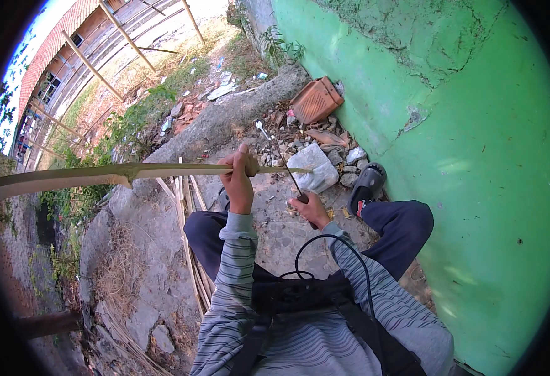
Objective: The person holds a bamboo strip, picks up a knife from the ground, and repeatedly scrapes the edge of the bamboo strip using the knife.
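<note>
My left hand [240, 178] is closed round a long split bamboo strip [181, 170]. The strip reaches from the left edge of the view past my hand, with a knobby node near the grip. Its short end lies over a pale white block [312, 168] on the ground; I cannot tell whether they touch. My right hand [311, 209] grips the dark handle of a knife [294, 178]. The thin blade points up and forward, crossing the strip's short end to the right of my left hand.
Several thin bamboo strips [190, 250] lie beside my left leg. A green wall [475, 175] closes off the right side. A broken orange-brown clay piece [316, 100] and rubble lie ahead. Bamboo poles [93, 66] stand far left. A black cable [353, 250] loops near my right forearm.
</note>
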Tool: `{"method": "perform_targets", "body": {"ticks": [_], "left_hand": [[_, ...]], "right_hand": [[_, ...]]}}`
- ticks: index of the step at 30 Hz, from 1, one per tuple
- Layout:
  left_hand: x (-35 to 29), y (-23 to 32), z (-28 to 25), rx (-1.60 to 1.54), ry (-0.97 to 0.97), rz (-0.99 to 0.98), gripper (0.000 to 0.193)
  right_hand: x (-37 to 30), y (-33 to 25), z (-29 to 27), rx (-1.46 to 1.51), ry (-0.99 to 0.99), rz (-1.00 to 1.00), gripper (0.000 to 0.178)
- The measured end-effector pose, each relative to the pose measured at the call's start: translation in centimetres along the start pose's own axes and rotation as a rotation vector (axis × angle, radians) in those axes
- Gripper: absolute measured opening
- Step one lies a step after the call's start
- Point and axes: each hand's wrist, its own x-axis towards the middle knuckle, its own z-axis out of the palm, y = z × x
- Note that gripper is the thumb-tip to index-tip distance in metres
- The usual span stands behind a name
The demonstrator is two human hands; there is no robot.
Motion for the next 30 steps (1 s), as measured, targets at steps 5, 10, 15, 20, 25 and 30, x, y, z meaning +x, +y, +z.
{"method": "perform_targets", "body": {"ticks": [5, 10, 15, 20, 25, 30], "left_hand": [[0.1, 0.0, -0.1, -0.044, -0.043, 0.006, 0.053], [-0.1, 0.3, -1.4, -0.074, -0.029, 0.026, 0.051], [0.2, 0.1, -1.7, -0.048, -0.015, 0.032, 0.051], [0.7, -0.4, -1.0, -0.141, -0.099, -0.016, 0.052], [0.2, 0.7, -2.0, -0.086, -0.001, 0.003, 0.053], [0.7, 0.6, -2.9, -0.055, -0.04, 0.006, 0.051]], "right_hand": [[0.6, 2.2, 0.6, -0.126, 0.151, -0.059, 0.032], [0.2, 0.2, 1.5, -0.192, 0.156, -0.182, 0.037], [3.0, 7.9, 0.8, -0.209, 0.212, -0.147, 0.033], [4.8, 18.3, -4.2, -0.338, 0.336, 0.243, 0.038], [4.2, 16.0, -1.3, -0.335, 0.297, 0.128, 0.033], [3.7, 14.1, -0.7, 0.253, 0.095, 0.373, 0.023]]}}
